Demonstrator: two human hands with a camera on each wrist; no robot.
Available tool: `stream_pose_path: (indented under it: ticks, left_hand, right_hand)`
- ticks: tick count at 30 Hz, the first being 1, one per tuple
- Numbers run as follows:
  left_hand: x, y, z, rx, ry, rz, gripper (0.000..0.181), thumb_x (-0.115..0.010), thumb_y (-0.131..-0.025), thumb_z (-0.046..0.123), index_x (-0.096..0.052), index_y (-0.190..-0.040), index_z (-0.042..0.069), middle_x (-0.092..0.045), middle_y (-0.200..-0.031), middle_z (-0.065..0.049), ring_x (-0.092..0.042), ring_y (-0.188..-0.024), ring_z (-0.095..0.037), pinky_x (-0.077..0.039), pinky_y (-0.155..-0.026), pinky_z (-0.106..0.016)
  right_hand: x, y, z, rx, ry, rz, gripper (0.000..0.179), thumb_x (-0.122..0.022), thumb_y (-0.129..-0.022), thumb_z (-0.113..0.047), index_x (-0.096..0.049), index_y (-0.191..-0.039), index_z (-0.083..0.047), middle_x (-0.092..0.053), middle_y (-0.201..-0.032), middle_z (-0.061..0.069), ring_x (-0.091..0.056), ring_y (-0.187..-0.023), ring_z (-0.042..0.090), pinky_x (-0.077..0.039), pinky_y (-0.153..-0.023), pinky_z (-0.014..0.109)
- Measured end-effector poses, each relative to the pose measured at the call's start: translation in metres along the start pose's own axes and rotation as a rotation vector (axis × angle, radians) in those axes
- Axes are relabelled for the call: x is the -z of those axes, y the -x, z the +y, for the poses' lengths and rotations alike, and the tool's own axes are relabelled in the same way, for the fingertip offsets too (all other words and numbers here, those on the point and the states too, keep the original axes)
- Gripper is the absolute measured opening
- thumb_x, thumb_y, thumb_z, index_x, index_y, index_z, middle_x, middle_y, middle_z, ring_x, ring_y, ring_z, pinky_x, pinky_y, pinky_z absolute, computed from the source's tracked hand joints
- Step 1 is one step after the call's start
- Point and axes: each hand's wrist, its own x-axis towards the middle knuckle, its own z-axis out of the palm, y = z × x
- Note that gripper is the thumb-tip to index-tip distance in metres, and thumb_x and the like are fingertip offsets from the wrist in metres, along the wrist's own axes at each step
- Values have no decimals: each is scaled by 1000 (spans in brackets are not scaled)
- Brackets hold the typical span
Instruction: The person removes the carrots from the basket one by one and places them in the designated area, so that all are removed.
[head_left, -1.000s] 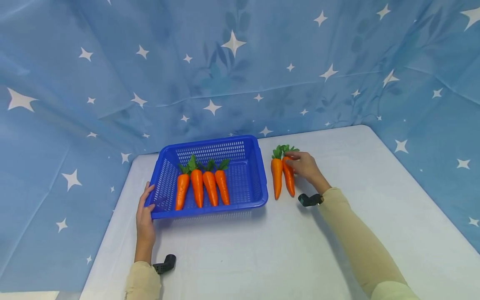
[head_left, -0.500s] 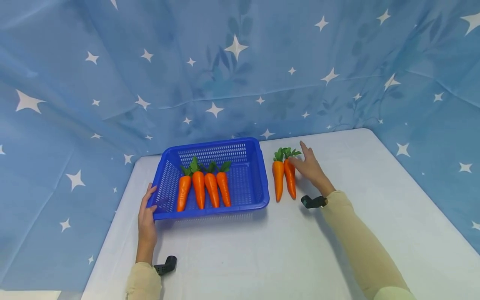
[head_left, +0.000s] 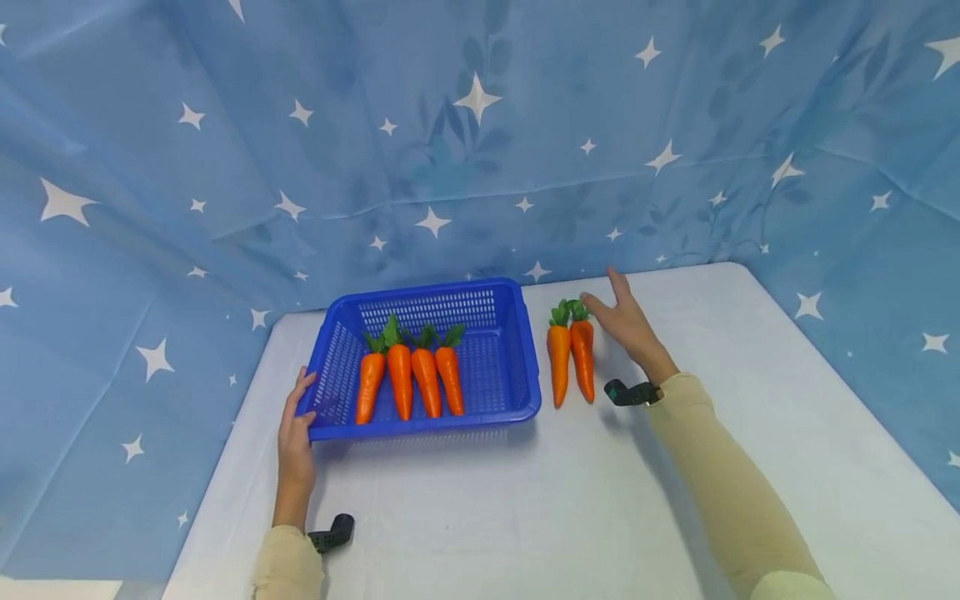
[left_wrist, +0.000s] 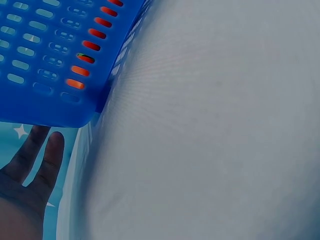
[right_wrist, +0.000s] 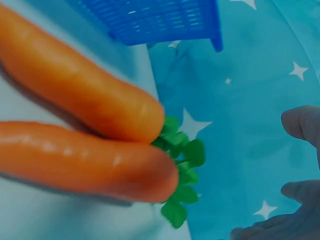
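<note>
My left hand (head_left: pixel 297 454) rests at the left side of a blue plastic basket (head_left: pixel 528 367), thumb and fingers spread and laid against its rim. In the left wrist view, two fairly straight digits of the left hand (left_wrist: pixel 30 185) reach up to the basket's rim (left_wrist: pixel 45 112). Several carrots with green tops, one of them the leftmost carrot (head_left: pixel 369 387), lie side by side inside. To the basket's right, an outer carrot (head_left: pixel 558 362) and an inner-curved carrot (head_left: pixel 582 358) lie parallel on the table. Beside their leaves hovers my right hand (head_left: pixel 630 325), fingers spread, holding nothing.
A white cloth-covered table (head_left: pixel 465 517) extends beneath everything. Blue star-patterned curtain (head_left: pixel 480 167) hangs close behind its far edge and along both sides. Each wrist carries a black camera, such as the right wrist camera (head_left: pixel 630 393).
My right hand has let go of the right-hand loose carrot, opened its fingers and drawn off slightly to the right. The left hand stays at the basket, and the head view has shifted a little.
</note>
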Motion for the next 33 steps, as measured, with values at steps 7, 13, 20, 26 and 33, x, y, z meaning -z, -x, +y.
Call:
stream_pose_path:
  ticks: [7,13,20,26,33]
  left_hand:
    - [-1,-1,1,-14,24,-12,62,-34,-101,13,-45,-163,14,-25,-176,9,-15,-163,-22,-8,-129,-58]
    - [-2,-2,3,-15,22,-13,63,-33,-101,13,-45,-163,16,-25,-176,10,-15,-163,-21,-8,-129,-56]
    - [0,1,3,1,19,-14,64,-32,-100,12,-43,-164,14,-24,-176,9,-14,-163,-23,-7,-129,-58]
    - [-1,0,3,0,4,-24,64,-32,-102,13,-43,-164,16,-23,-177,9,-13,-163,-23,-6,-128,-60]
    - [1,2,3,-20,-6,-17,63,-30,-102,12,-44,-163,13,-23,-177,5,-13,-164,-25,-6,-129,-60]
  right_hand:
    - [3,-2,-19,55,-29,32,86,-52,-109,-48,-3,-174,-19,6,-179,15,4,-163,40,-8,-124,70]
    - [5,-6,-36,129,-41,13,84,-52,-110,-46,-4,-174,-20,5,-179,14,2,-163,39,-8,-125,68]
    - [0,-8,-55,176,-146,-39,83,-53,-111,-42,-3,-174,-22,4,-180,7,-4,-163,37,-14,-127,60]
    - [-3,-10,-73,192,-208,-73,82,-54,-111,-40,-3,-174,-27,2,-180,0,-3,-164,35,-15,-128,59]
    - [-16,-11,-94,185,-252,-99,82,-57,-109,-44,-7,-174,-33,1,-180,0,-7,-164,35,-15,-127,60]
